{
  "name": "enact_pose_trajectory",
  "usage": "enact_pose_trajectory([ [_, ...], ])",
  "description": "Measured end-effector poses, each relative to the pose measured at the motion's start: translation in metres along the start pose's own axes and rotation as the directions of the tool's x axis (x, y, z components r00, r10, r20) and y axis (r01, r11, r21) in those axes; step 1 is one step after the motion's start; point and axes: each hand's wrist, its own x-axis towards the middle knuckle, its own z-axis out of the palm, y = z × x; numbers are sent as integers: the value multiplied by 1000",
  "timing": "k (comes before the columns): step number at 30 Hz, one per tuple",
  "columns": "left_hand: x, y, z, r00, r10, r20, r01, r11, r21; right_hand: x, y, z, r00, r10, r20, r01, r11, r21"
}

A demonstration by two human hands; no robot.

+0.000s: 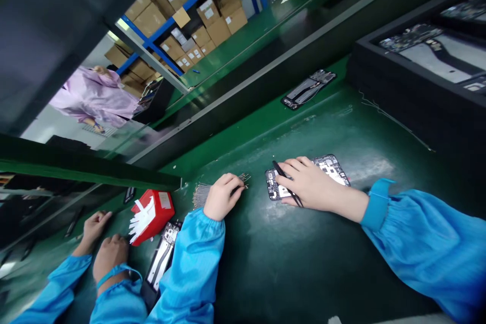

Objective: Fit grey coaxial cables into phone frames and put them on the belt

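Note:
My right hand rests on an opened phone lying flat on the green mat. Its fingers are closed on black tweezers whose tips lie across the phone's left end. My left hand is curled, knuckles up, over a spread pile of thin metal parts. Its fingertips pinch into the parts by the far end of the pile. Both arms wear blue sleeves.
A red box with white strips and another opened phone lie at the left. A co-worker's two hands rest beside them. One phone lies on the belt. Stacked black trays stand at the right. Shelves of cartons are behind.

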Motion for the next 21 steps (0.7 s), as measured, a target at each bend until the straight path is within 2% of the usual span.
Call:
enact_pose_trajectory([
  [5,12,23,4,995,91,-50,-93,995,-29,-3,3,-6,1000,5,21,-5,1000,7],
  [8,21,41,15,987,91,-131,-104,990,-94,-3,5,-10,998,32,-58,-30,999,36],
  [11,28,54,29,981,72,-181,-104,979,-176,-1,5,-13,983,101,-150,-72,980,188],
  [13,29,57,37,981,70,-182,-105,976,-189,0,4,-15,974,169,-152,-107,930,353],
  [16,23,55,42,978,54,-199,-90,981,-173,3,0,-16,957,281,-67,-194,796,573],
  [19,16,53,43,970,30,-243,-67,987,-146,8,-5,-15,942,335,28,-255,655,711],
  [21,13,52,44,967,22,-256,-55,991,-126,11,-7,-13,940,339,39,-249,603,758],
])
